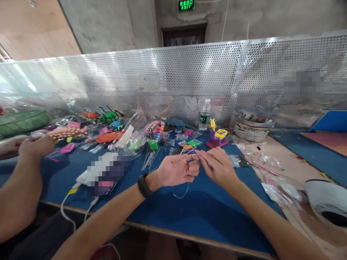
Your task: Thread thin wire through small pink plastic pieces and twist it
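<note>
Above the blue tabletop [214,213], my left hand [176,170], with a black band on its wrist, and my right hand [218,167] meet with their fingertips pinched together. Between them runs a thin wire [181,198], whose pale loop hangs below my left hand. A slim pink-purple strand [192,149] shows just over the fingertips; whether it is wound on the wire is too small to tell. Behind my right hand stands a purple and yellow clay animal figure [218,137]. Loose pale wires [148,159] lie left of my hands, beside a green clay packet [153,144].
A perforated metal screen [173,68] closes off the back. Near it stand a water bottle [205,115] and a paper-covered basket [253,127]. A phone [104,189] and white power bank [84,177] with cables lie left. Another person's hands [36,146] work at far left.
</note>
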Demonstrator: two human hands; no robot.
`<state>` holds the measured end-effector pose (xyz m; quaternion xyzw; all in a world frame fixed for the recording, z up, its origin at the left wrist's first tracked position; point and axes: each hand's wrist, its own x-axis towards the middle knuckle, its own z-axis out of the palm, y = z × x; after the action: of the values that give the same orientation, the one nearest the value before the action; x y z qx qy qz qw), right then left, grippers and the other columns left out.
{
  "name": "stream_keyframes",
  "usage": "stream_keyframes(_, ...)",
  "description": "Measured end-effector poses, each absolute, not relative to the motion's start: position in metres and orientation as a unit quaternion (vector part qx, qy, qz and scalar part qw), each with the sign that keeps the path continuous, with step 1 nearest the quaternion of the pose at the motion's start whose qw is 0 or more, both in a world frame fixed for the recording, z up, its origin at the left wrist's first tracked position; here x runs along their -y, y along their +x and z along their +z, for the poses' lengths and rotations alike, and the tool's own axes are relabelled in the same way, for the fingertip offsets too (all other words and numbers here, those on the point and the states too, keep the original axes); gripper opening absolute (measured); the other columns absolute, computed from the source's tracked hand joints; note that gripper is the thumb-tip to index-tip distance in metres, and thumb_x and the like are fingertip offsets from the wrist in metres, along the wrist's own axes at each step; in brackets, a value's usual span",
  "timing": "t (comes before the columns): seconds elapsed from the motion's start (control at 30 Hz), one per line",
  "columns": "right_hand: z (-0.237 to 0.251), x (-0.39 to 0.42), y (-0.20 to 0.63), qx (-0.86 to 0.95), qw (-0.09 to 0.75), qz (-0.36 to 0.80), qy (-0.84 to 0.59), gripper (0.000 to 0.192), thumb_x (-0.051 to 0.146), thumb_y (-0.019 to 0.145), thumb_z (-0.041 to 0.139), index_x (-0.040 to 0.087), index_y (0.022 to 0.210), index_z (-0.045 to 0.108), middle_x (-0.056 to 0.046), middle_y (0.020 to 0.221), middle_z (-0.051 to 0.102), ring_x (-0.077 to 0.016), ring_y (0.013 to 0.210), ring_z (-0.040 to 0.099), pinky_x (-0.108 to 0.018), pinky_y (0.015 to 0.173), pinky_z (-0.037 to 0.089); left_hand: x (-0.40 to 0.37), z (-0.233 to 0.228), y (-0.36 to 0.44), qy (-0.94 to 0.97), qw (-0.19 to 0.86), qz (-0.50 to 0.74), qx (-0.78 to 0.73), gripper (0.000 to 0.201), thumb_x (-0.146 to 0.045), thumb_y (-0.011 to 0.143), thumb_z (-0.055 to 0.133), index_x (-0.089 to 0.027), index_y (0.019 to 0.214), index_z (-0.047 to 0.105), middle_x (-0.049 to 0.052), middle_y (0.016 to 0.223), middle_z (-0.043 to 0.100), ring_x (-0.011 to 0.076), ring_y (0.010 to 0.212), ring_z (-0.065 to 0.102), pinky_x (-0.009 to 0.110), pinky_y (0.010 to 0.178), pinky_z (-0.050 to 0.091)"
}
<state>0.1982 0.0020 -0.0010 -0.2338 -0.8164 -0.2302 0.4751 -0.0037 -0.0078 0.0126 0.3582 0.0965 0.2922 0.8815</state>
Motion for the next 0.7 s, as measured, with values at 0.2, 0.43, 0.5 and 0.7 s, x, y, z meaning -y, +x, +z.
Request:
stream_keyframes(0.2,-0.006,0.0,0.201,0.8,0.455,-0.292,-0.261,0.026,0.018,0.093,0.062,0.023,0.118,0.069,-0.001,0.069,0.058,-0.0161,0.067,0.052,-0.033,0.06,0.034,0.011,0.01,0.001,0.393,0.856,0.307,-0.133,0.023,-0.039,0.085,0.064,-0.017,0.091,0.058,0.0,0.075,0.036,0.0123,0.064,0.037,0.024,0.057,0.033)
stream_keyframes(0.43,-0.003,0.0,0.198,0.823,0.439,-0.288,-0.215,0.021,0.012,0.094,0.059,0.015,0.113,0.068,-0.004,0.074,0.063,-0.0167,0.07,0.056,-0.032,0.066,0.044,0.002,-0.002,0.003,0.545,0.729,0.353,-0.217,0.046,-0.058,0.084,0.067,-0.015,0.075,0.055,-0.001,0.07,0.043,0.009,0.062,0.037,0.023,0.056,0.029)
stream_keyframes(0.5,-0.003,0.002,0.198,0.823,0.433,-0.302,-0.209,0.022,0.011,0.094,0.06,0.015,0.113,0.068,-0.004,0.072,0.063,-0.0168,0.071,0.058,-0.031,0.067,0.045,0.001,-0.003,0.003,0.571,0.707,0.358,-0.217,0.046,-0.057,0.085,0.066,-0.014,0.074,0.055,-0.001,0.069,0.044,0.0084,0.062,0.037,0.023,0.056,0.029)
stream_keyframes(0.7,-0.009,0.006,0.198,0.796,0.443,-0.335,-0.241,0.025,0.017,0.092,0.064,0.022,0.115,0.07,-0.002,0.069,0.063,-0.0163,0.067,0.061,-0.032,0.062,0.044,0.006,-0.002,0.006,0.561,0.71,0.379,-0.194,0.043,-0.053,0.086,0.067,-0.015,0.071,0.052,-0.002,0.067,0.042,0.0087,0.061,0.035,0.023,0.055,0.029)
